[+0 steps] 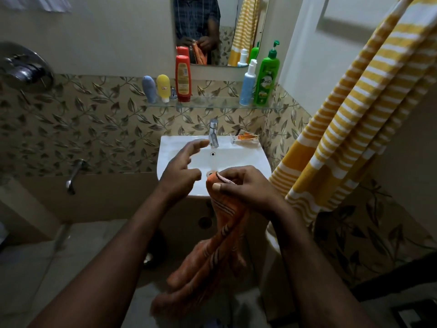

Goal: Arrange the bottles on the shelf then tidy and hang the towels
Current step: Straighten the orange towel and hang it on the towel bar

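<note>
Leaf-patterned tiles [94, 129], white sink [256, 159]

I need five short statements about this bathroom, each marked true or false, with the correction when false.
1. The right hand pinches the orange towel. True.
2. The left hand grips the tap. False: it is open, short of the tap.
3. Five bottles stand on the shelf. True.
4. The green bottle stands at the shelf's left end. False: right end.
5. The yellow towel lies in the sink. False: it hangs right of the sink.
</note>
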Available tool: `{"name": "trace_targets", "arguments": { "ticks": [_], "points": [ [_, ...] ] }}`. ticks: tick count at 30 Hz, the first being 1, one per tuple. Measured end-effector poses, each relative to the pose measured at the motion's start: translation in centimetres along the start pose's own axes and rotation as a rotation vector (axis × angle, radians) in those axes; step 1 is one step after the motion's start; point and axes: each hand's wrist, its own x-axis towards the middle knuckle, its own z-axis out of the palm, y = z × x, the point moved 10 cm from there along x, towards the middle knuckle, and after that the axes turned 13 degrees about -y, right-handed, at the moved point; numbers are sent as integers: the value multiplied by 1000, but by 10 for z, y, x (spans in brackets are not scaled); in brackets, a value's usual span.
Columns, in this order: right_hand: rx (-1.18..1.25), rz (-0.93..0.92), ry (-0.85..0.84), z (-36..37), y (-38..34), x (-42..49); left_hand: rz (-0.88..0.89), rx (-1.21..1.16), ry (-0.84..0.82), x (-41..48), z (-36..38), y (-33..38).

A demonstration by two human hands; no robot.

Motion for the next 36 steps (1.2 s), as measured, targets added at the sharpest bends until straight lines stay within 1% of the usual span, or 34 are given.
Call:
{"name": "trace_targets", "arguments": {
  "ticks": [1,2,3,4,6,8,9,11,13,15,17,18,20,22,23,25,27,29,31,33,35,36],
  "points": [
    [-14,-1,-17,1,-7,-3,10,-88,-167,3,15,7],
    [-46,-15,-15,-2,-15,-6,-27,-193,-317,4,32,6],
    [-78,-38,11,-7,-24,-10,-81,-272,-405,2,46,5],
    [-82,-58,58,-15,-29,-13,-140,-312,-436,1,54,-2],
    [-15,-98,158,-33,-31,-22,-251,-276,-399,0,58,-18],
    [2,-118,229,-47,-28,-28,-320,-270,-363,1,58,-30],
    [-10,-118,250,-51,-25,-30,-340,-309,-391,-1,60,-34],
    [-4,-143,287,-55,-24,-34,-317,-379,-514,-4,69,-26],
    [24,-178,316,-55,-27,-35,-241,-406,-594,-3,75,-11],
    [34,-209,358,-56,-29,-36,-163,-458,-557,2,72,5],
    [58,-223,396,-59,-29,-37,-114,-510,-480,8,66,16],
    [79,-231,404,-61,-28,-37,-101,-500,-437,11,62,18],
    [109,-232,393,-62,-23,-35,-96,-398,-317,15,50,21],
    [90,-144,344,-59,-13,-29,-78,-295,-205,17,37,25],
    [51,-90,318,-57,-8,-26,-70,-257,-189,18,34,26],
    [-54,-62,335,-62,-7,-28,-84,-188,-253,15,37,24],
    [-90,-86,423,-77,-9,-36,-140,-163,-353,8,42,19],
    [-82,-76,558,-97,-5,-48,-157,-176,-365,2,36,15],
    [-139,-30,690,-112,2,-61,-153,-204,-295,0,22,13],
    [-169,18,761,-116,8,-69,-161,-322,-193,0,8,10],
    [-159,27,721,-108,7,-64,-149,-401,-112,0,2,12],
    [-141,13,660,-100,4,-58,-133,-356,-86,1,1,15]
  ]
}}
